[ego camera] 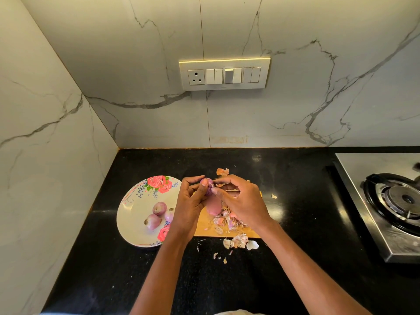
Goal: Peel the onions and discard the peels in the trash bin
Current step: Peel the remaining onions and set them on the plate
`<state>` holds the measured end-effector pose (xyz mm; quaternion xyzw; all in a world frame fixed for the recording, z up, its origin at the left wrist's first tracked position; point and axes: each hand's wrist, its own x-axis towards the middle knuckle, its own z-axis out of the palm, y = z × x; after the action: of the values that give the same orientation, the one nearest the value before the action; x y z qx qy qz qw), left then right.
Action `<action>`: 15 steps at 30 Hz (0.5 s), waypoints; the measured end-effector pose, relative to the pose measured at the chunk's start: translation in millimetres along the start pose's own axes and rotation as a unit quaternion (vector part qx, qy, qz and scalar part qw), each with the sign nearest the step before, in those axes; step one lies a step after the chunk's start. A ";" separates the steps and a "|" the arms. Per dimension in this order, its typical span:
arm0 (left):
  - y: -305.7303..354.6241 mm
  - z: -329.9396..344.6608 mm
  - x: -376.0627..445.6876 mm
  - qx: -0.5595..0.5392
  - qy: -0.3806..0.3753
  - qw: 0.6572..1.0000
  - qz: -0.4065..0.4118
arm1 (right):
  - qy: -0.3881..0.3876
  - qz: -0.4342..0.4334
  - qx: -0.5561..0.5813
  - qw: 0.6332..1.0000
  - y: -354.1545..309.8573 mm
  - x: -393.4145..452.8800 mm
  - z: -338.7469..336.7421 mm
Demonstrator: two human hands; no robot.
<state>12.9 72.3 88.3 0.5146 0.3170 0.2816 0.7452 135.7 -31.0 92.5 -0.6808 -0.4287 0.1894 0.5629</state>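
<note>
Both hands meet over the far end of the board (204, 228), which lies on the black bench (295, 201). The left hand (189, 205) holds a small purple onion (208, 186): its grip is curled round the onion, with the thumb (204, 183) pressed on the front and the fingers bent behind it. The right hand (243, 201) comes from the other side, and its grip is closed in a pinch at the edge of the onion, where a thin bit of skin shows between the fingertips. The onion is in the air above the board, not touching it.

Under the hands, a peeled onion (214, 206) lies on the board, partly hidden. Loose peels (227, 220) are heaped on the board near the right wrist, more peels (238, 242) lie on the bench just in front of the board, and one piece (222, 171) lies behind the hands.

Left of the board stands a flowered plate (131, 214) with three onions (159, 208) on it; the left wrist covers part of one of them. At the right edge is a gas stove (391, 201). On the marble wall is a switch panel (224, 73).
</note>
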 end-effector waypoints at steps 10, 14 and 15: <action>0.9 -1.9 1.0 0.024 -0.021 0.999 0.013 | 0.027 -0.049 -0.043 0.997 4.3 0.7 -2.4; -1.3 -3.3 0.1 0.021 -0.031 0.999 0.006 | 0.028 -0.044 -0.060 0.997 8.1 1.1 -2.6; -1.7 -3.4 -0.5 0.020 -0.033 0.999 0.004 | 0.030 -0.043 -0.063 0.997 8.4 0.9 -2.6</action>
<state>10.1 73.4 85.9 0.5395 0.2954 0.2609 0.7441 141.2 -31.9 85.7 -0.7015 -0.4516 0.1167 0.5389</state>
